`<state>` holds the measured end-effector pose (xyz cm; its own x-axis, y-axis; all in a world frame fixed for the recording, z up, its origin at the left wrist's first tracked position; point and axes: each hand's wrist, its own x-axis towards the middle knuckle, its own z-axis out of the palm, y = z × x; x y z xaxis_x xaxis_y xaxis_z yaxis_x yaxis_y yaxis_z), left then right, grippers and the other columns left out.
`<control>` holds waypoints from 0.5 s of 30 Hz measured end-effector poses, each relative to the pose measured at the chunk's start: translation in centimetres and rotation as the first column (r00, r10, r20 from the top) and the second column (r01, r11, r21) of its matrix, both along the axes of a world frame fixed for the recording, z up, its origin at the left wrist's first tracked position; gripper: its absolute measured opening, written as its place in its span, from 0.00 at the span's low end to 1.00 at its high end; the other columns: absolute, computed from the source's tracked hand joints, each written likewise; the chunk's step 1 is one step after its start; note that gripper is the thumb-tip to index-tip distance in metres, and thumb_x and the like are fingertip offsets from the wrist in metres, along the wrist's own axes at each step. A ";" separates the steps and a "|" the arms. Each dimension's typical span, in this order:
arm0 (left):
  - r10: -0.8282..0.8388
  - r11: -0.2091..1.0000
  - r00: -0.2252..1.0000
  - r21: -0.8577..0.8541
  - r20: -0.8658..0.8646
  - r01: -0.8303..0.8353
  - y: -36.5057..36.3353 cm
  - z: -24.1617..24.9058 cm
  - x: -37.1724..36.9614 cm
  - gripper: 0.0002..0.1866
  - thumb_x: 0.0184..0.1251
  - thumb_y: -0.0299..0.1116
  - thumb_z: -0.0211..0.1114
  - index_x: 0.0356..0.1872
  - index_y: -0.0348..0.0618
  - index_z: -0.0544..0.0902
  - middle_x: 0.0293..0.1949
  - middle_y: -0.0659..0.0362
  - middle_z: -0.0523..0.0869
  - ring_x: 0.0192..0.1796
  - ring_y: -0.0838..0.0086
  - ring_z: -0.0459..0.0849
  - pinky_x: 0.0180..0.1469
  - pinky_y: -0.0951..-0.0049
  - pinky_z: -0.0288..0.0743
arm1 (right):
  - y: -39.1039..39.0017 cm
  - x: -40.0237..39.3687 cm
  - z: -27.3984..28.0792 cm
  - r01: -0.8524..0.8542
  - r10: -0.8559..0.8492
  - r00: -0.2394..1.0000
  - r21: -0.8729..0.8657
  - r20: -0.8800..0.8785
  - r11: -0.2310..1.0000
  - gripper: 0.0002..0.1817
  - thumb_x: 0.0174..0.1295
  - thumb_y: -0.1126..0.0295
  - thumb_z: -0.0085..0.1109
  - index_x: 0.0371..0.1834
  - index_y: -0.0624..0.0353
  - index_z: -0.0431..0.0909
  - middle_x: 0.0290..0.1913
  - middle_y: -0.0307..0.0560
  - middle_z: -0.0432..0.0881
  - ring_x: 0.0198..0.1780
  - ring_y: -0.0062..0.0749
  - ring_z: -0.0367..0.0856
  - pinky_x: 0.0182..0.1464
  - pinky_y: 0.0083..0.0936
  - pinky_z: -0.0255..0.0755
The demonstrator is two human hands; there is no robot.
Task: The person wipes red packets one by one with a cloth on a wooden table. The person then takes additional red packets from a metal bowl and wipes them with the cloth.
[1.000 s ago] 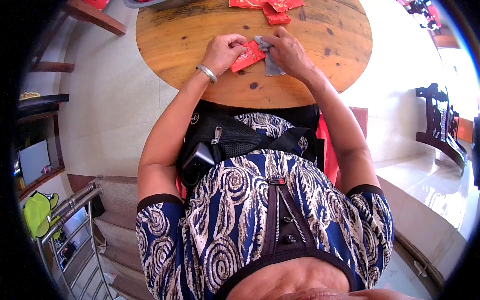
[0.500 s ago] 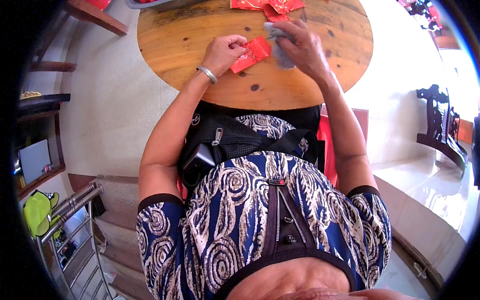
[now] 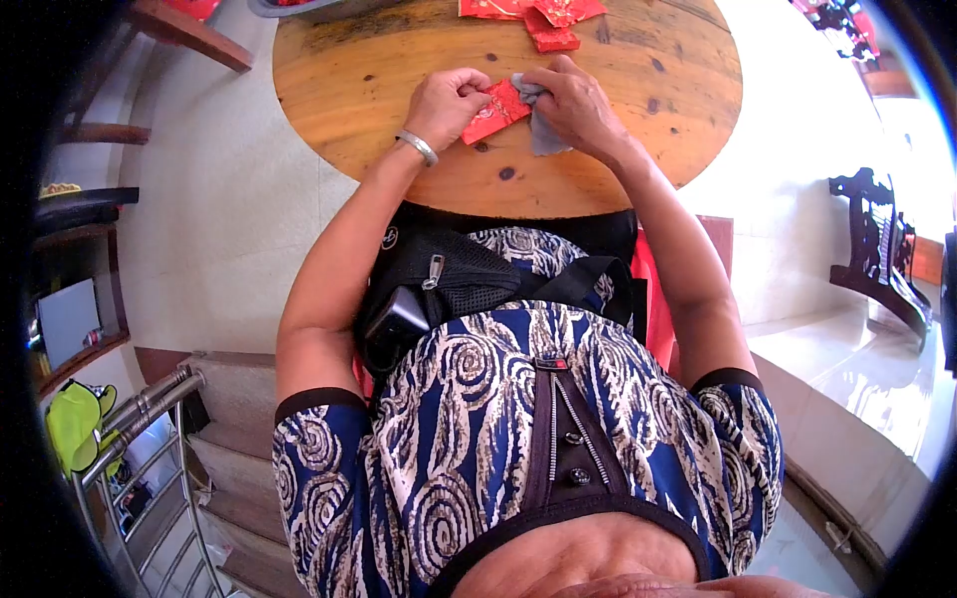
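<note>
My left hand [image 3: 448, 108] pinches the left side of a red envelope [image 3: 492, 118] with gold print, held at the near part of the round wooden table [image 3: 399, 130]. In my right hand [image 3: 576, 110] is a bunched grey cloth [image 3: 547, 138], its loose end hanging below the fingers. The cloth's upper part touches the envelope's right end. Farther back on the tabletop lie several more red envelopes [image 3: 553, 27], some overlapping.
A grey basin [image 3: 291, 8] with red things in it stands at the table's far left edge. A wooden stool [image 3: 189, 32] is on the floor at left. Stairs with a metal railing [image 3: 150, 399] drop away at lower left. A dark carved chair [image 3: 877, 249] stands at right.
My right hand has moved left and slightly nearer with the grey cloth, bringing it against the envelope's right end. My left hand keeps its hold in nearly the same place.
</note>
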<state>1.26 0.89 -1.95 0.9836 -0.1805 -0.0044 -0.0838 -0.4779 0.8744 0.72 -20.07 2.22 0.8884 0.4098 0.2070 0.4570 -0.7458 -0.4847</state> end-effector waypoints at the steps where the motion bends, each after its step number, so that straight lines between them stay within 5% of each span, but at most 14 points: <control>1: 0.010 1.000 1.000 -0.015 0.006 -0.010 -0.1 0.1 -0.1 0.08 0.60 0.28 0.68 0.39 0.37 0.84 0.32 0.64 0.87 0.33 0.84 0.82 0.37 0.81 0.76 | -0.3 0.0 0.2 -0.002 0.002 1.000 0.001 0.001 1.000 0.15 0.56 0.71 0.54 0.47 0.51 0.82 0.43 0.56 0.77 0.46 0.54 0.79 0.49 0.44 0.74; 7: 0.012 0.999 1.000 -0.035 0.007 -0.012 0.0 -0.5 0.2 0.07 0.60 0.27 0.68 0.38 0.37 0.84 0.32 0.65 0.86 0.33 0.85 0.81 0.37 0.82 0.76 | -2.9 -0.2 1.8 -0.115 0.101 0.991 -0.166 -0.088 0.979 0.15 0.53 0.70 0.56 0.44 0.52 0.83 0.42 0.54 0.78 0.49 0.51 0.79 0.52 0.42 0.73; 10: 0.019 0.999 1.000 -0.046 -0.009 -0.020 0.0 -0.2 0.0 0.06 0.60 0.27 0.68 0.37 0.37 0.84 0.31 0.66 0.86 0.33 0.85 0.81 0.36 0.82 0.75 | -3.7 -0.1 3.3 -0.199 0.183 0.978 -0.209 -0.095 0.957 0.18 0.51 0.76 0.53 0.46 0.56 0.83 0.36 0.53 0.80 0.42 0.50 0.79 0.48 0.37 0.74; 12: 0.025 0.999 1.000 -0.044 -0.013 -0.025 0.1 -0.4 0.1 0.06 0.60 0.27 0.68 0.37 0.37 0.84 0.31 0.66 0.86 0.33 0.85 0.81 0.36 0.82 0.75 | -3.9 -0.6 4.8 -0.068 0.078 0.962 0.045 -0.262 0.997 0.15 0.51 0.68 0.58 0.44 0.50 0.84 0.38 0.54 0.80 0.45 0.51 0.80 0.48 0.40 0.75; 15: 0.004 0.998 1.000 -0.065 0.023 -0.003 0.1 -0.7 0.1 0.06 0.60 0.27 0.68 0.37 0.38 0.84 0.31 0.66 0.86 0.32 0.85 0.81 0.36 0.82 0.75 | -2.6 -0.6 4.8 -0.039 0.059 0.993 0.177 -0.107 0.983 0.16 0.52 0.69 0.58 0.46 0.49 0.84 0.38 0.53 0.79 0.42 0.50 0.80 0.47 0.40 0.76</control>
